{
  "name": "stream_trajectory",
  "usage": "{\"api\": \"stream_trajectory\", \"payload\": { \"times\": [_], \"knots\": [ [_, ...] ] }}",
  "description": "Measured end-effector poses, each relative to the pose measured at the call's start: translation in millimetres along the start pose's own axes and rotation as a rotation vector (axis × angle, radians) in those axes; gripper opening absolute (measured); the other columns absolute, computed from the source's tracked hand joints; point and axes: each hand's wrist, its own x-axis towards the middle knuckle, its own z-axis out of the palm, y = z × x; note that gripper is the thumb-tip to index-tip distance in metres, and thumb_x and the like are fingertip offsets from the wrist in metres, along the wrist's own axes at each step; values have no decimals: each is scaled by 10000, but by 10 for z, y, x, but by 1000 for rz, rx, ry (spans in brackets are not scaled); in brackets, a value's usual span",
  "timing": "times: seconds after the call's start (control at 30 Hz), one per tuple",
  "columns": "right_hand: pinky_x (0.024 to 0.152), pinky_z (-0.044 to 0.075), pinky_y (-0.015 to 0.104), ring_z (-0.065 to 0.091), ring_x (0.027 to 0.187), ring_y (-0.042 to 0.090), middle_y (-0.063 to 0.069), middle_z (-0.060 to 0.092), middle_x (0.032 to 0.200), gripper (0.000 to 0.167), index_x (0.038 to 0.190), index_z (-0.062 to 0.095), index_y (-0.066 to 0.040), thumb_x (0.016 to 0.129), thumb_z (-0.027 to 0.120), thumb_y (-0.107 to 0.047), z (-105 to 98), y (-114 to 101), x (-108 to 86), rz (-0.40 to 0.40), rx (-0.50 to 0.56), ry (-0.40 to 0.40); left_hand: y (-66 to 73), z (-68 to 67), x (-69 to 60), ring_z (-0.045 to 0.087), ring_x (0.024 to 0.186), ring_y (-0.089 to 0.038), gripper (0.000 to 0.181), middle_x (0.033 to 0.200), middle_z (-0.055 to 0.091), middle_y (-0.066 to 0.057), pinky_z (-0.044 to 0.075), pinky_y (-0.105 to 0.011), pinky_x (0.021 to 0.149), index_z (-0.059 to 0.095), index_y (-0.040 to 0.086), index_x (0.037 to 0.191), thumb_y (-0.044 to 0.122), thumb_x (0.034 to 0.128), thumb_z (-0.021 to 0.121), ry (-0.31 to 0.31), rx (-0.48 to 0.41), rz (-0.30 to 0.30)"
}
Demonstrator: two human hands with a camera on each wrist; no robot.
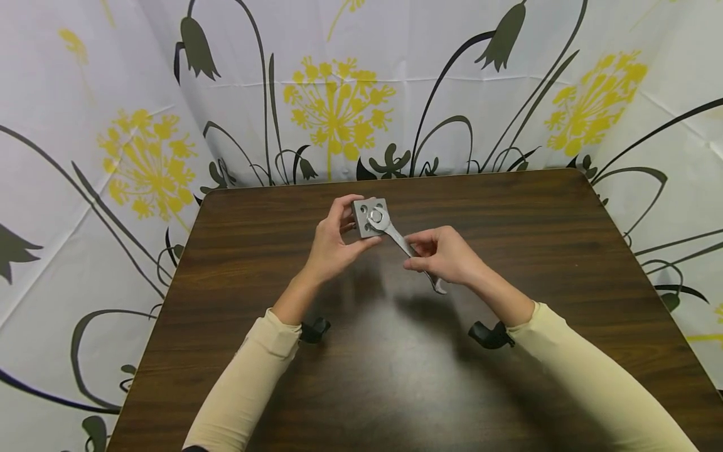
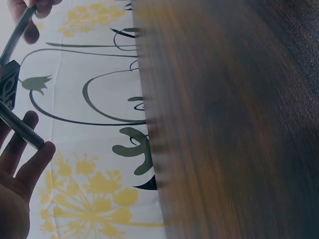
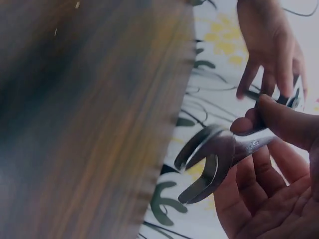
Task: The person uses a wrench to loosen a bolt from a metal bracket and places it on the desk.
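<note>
My left hand [image 1: 330, 247] grips a square grey metal block [image 1: 359, 218] with holes in its face, held above the table between thumb and fingers. A bolt passes through it; its hex head [image 1: 375, 216] faces me. From the far side the threaded shank [image 2: 24, 128] sticks out past the left fingers in the left wrist view. My right hand [image 1: 446, 254] pinches a combination wrench [image 1: 400, 240] by its handle between thumb and fingers. The wrench's ring end sits around the bolt head. Its open end [image 3: 219, 152] points down and right, toward me.
Below the hands lies a dark wood-grain table [image 1: 254, 238]. A white curtain [image 1: 407, 56] with yellow and grey flowers hangs behind and beside it. Black wrist mounts [image 1: 490, 334] hang under both forearms.
</note>
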Motion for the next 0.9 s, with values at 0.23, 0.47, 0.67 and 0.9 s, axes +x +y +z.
{"api": "stream_trajectory", "payload": {
  "times": [0.23,0.47,0.67,0.9],
  "knots": [
    [676,504,364,660,811,150,13,729,934,355,1217,709,-134,869,761,-174,-96,-15,86,-25,-305,98,-7,-23,-22,640,1042,-308,680,1228,641,-213,534,-460,883,438,-85,1281,-80,723,827,-17,-12,-24],
    [687,497,395,647,842,178,-1,718,1040,288,1173,738,-170,888,722,-129,-203,-19,260,-164,-502,183,-41,-26,-36,638,1052,-298,681,1259,627,-208,536,-471,872,439,-83,1272,-92,713,828,-29,-33,-15],
    [674,498,378,601,841,178,-33,691,970,226,1109,767,-186,906,695,-118,-297,-107,495,-292,-645,225,-37,-37,-40,640,1033,-309,680,1247,630,-217,538,-486,860,439,-85,1266,-100,708,828,-32,-33,-14],
    [703,532,400,592,940,223,5,656,1002,264,1058,773,-174,885,666,-6,-374,-222,712,-461,-793,216,-22,-47,-25,645,1029,-287,686,1235,639,-210,543,-451,865,447,-68,1268,-91,704,835,-55,-35,-12]
  ]
}}
